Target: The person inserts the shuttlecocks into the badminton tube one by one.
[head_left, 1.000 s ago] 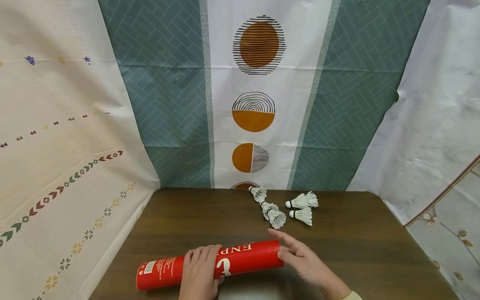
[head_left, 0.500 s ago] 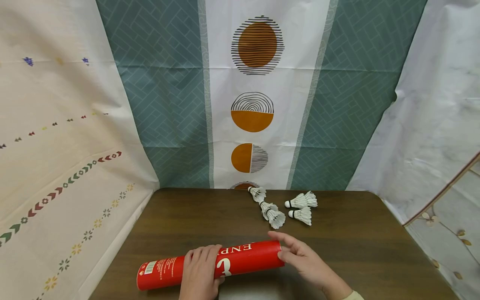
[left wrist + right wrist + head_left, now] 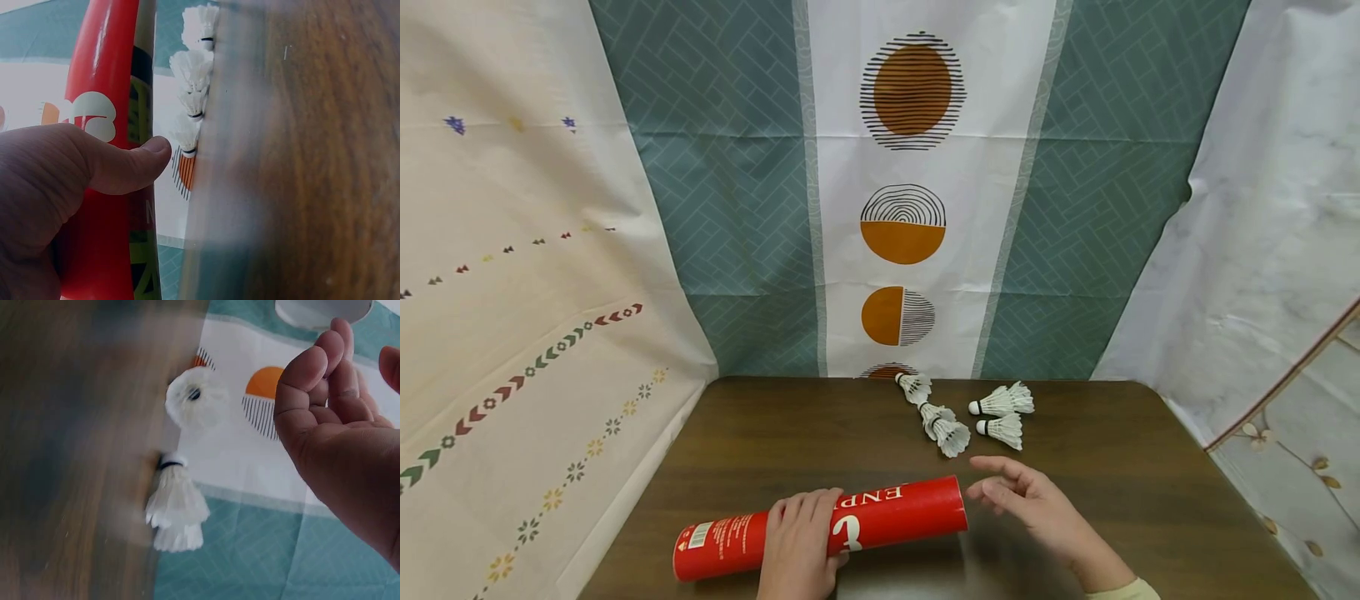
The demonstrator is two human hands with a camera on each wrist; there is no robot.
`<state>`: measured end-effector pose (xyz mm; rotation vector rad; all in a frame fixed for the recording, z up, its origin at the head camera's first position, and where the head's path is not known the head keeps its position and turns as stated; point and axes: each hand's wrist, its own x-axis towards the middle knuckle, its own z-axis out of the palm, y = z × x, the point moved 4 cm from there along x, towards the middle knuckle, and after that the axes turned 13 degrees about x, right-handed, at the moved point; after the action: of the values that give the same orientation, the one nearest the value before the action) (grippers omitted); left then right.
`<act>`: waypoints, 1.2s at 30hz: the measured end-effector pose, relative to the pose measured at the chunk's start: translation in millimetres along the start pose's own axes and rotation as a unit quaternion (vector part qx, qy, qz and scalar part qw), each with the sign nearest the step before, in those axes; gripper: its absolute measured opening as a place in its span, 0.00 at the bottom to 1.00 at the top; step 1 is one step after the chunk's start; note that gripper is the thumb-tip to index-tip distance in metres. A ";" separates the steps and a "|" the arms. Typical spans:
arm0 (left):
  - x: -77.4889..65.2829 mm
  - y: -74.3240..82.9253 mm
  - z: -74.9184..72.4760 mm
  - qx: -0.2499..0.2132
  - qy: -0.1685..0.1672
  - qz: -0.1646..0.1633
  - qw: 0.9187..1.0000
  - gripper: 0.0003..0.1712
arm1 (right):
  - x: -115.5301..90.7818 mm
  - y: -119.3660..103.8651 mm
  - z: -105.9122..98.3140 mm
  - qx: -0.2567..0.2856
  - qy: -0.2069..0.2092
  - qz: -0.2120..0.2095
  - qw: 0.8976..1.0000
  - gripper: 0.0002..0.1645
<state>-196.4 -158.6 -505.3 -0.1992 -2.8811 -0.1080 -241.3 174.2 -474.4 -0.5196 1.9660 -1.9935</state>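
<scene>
One red tube (image 3: 820,527) on one wooden table (image 3: 1112,492). Shuttlecocks: five by my count, three nested in a row (image 3: 934,414) and two lying side by side (image 3: 1002,413). Two hands, left hand (image 3: 797,542) and right hand (image 3: 1045,512).

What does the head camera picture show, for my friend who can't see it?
A left hand grips a red tube lying on a brown table. The right hand hovers open beside the tube's end, with white shuttlecocks lying behind.
</scene>
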 end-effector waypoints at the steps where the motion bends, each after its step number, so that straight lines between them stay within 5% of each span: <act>1: -0.2 0.1 0.2 -0.001 0.000 0.000 1.000 0.53 | -0.4 1.2 -3.3 -0.003 0.008 0.004 1.000 0.29; 6: -0.8 0.4 0.3 0.000 0.005 0.002 1.000 0.53 | -1.8 6.8 -17.9 -0.004 0.042 0.040 0.998 0.32; 17: -1.2 -0.4 -1.8 0.003 0.008 0.002 1.000 0.53 | -6.1 10.9 -28.3 -0.004 0.036 0.060 0.998 0.35; 36: -1.7 -0.3 -1.7 0.002 0.005 0.001 1.000 0.53 | 0.0 15.4 -43.7 -0.107 0.058 0.066 0.990 0.40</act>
<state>-194.3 -159.2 -504.1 -0.2014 -2.8710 -0.1019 -261.7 212.9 -489.9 -0.3164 2.2377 -1.7805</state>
